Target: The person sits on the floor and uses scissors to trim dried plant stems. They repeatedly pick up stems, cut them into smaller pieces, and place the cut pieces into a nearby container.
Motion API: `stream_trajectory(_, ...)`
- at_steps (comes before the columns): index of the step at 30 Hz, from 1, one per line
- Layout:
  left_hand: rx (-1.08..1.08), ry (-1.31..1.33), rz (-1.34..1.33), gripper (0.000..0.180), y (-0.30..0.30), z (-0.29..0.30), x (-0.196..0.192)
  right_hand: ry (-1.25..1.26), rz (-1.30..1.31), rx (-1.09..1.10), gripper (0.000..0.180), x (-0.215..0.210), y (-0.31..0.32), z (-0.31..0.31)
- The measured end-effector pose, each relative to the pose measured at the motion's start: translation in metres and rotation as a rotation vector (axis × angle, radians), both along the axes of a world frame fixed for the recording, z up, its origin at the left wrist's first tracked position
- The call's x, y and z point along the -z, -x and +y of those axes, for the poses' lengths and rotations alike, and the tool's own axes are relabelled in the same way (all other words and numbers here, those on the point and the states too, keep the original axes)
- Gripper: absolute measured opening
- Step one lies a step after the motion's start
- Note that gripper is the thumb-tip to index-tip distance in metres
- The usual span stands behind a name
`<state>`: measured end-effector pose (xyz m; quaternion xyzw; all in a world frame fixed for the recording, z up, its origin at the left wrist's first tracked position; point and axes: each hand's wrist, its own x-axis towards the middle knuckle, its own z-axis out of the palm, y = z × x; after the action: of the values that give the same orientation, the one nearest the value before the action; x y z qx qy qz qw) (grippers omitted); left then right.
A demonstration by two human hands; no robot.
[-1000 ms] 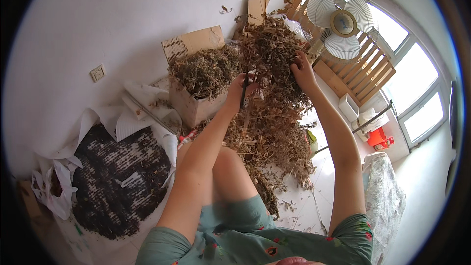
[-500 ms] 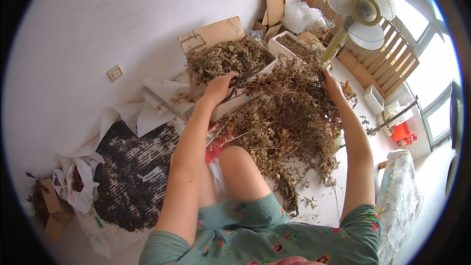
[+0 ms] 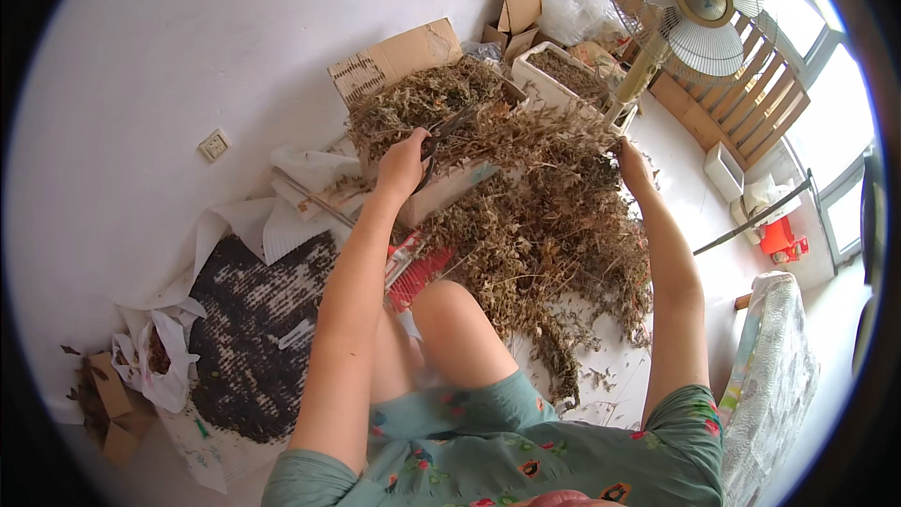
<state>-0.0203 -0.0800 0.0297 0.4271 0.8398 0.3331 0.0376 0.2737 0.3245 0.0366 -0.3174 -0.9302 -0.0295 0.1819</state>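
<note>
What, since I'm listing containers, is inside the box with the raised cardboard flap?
Dried leafy plants are heaped in the box, up past its rim. Its bottom, and anything under that heap, is hidden.

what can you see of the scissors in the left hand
The scissors look dark, with a handle showing below the grip of the left hand. The slim, seemingly metal blades point away from the person and to the right, among or just above dried plants. How far they are open, I cannot tell.
</note>
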Motion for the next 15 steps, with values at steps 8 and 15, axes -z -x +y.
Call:
stream_trajectory(8, -0.086, -0.068, -0.113, 0.028, 0.012, -0.008, 0.013, 0.324, 0.278, 0.210, 0.021, 0.038, -0.108, 0.071)
stream_trajectory(15, 0.009, -0.406, -0.358, 0.029, 0.001, 0.013, 0.009, 0.792, 0.739, 0.628, 0.018, 0.142, -0.254, 0.094)
